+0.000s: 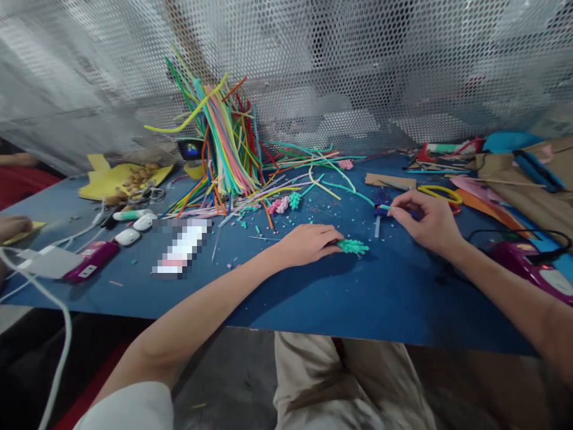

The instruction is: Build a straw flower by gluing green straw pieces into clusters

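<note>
My left hand [311, 245] is closed over the table, its fingertips pinching a teal pipe-cleaner sprig [353, 246] made of many short pieces. My right hand [425, 218] pinches a short teal pipe-cleaner end [385, 207] beside a small dark blue tool [382, 197], whose kind I cannot make out. Below that tool lies a translucent strip [377, 227]. A long teal pipe cleaner [349, 186] runs up to the tool from the left. Behind my left hand rest finished-looking pink, lilac [283, 205] and teal [294, 200] fuzzy clusters.
A tall bundle of coloured pipe cleaners [224, 143] stands at the back against a perforated metal screen [358, 71]. A blurred-out phone-like rectangle [181, 248], a purple power strip [94, 261] and cables lie left. Another person's hand [15, 228] is far left. A purple device [528, 269] sits right.
</note>
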The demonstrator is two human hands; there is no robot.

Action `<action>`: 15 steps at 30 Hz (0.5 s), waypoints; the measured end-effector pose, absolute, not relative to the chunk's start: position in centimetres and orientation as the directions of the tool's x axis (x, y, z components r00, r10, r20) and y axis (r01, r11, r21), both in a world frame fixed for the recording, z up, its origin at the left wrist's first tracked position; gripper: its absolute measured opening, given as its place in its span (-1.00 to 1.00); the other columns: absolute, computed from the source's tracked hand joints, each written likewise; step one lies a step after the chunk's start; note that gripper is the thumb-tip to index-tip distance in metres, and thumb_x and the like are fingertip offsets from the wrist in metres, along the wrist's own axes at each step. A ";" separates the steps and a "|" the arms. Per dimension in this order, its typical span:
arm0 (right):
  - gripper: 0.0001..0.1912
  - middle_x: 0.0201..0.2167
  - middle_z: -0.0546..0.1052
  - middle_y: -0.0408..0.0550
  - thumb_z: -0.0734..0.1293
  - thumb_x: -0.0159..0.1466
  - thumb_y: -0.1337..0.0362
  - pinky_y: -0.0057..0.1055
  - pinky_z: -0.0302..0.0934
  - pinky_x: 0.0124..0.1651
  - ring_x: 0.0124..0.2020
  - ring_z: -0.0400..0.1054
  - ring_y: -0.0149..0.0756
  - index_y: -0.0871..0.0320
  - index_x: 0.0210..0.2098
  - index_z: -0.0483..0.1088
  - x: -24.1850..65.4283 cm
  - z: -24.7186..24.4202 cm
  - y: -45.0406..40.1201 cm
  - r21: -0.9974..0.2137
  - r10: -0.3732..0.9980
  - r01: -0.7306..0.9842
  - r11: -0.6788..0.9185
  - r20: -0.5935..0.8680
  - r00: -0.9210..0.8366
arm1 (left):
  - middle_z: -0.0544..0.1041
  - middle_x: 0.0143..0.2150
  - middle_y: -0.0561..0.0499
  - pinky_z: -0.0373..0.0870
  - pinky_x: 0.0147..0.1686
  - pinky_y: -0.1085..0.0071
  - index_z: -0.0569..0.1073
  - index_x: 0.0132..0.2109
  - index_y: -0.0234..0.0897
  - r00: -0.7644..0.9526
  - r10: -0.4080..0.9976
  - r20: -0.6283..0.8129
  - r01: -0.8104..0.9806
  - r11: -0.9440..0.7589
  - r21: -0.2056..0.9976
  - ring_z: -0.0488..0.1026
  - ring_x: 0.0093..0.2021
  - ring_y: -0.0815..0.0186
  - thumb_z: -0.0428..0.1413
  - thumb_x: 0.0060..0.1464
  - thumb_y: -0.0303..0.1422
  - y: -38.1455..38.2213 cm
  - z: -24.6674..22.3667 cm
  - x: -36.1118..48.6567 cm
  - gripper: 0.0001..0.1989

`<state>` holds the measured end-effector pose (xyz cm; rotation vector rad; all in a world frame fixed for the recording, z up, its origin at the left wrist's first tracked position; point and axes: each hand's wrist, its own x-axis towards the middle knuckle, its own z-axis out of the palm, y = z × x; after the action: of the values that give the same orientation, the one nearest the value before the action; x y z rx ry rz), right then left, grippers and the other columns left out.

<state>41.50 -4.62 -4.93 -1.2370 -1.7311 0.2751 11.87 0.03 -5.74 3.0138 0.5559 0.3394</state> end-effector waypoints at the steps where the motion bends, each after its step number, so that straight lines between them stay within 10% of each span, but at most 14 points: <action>1: -0.97 -0.39 0.58 -0.10 0.36 0.26 0.27 -0.31 0.37 -0.30 -0.37 0.48 -0.25 0.05 -0.32 0.45 41.4 -4.9 -4.7 -0.631 0.823 0.619 0.467 0.567 -0.043 | 0.56 -0.01 -0.06 0.38 -0.19 0.44 0.43 0.07 -0.25 0.903 0.377 0.207 0.365 -0.926 0.099 0.55 -0.10 0.30 -0.03 0.40 -0.19 0.0 -5.8 11.9 -0.71; 15: -0.92 -0.45 0.56 -0.17 0.39 0.19 0.36 -0.33 0.32 -0.28 -0.42 0.45 -0.29 0.03 -0.35 0.44 40.0 -3.8 -6.8 -0.287 0.647 0.663 0.692 0.654 -0.392 | 0.67 -0.13 0.15 0.25 -0.46 0.49 0.57 0.05 -0.07 0.720 0.413 0.558 0.513 -0.858 -0.025 0.60 -0.26 0.46 0.07 0.35 -0.20 -0.9 -5.4 11.9 -0.75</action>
<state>40.04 -6.79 -3.81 -0.9992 -2.1234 -0.0258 11.88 -0.88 -5.39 3.0765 0.8362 0.9268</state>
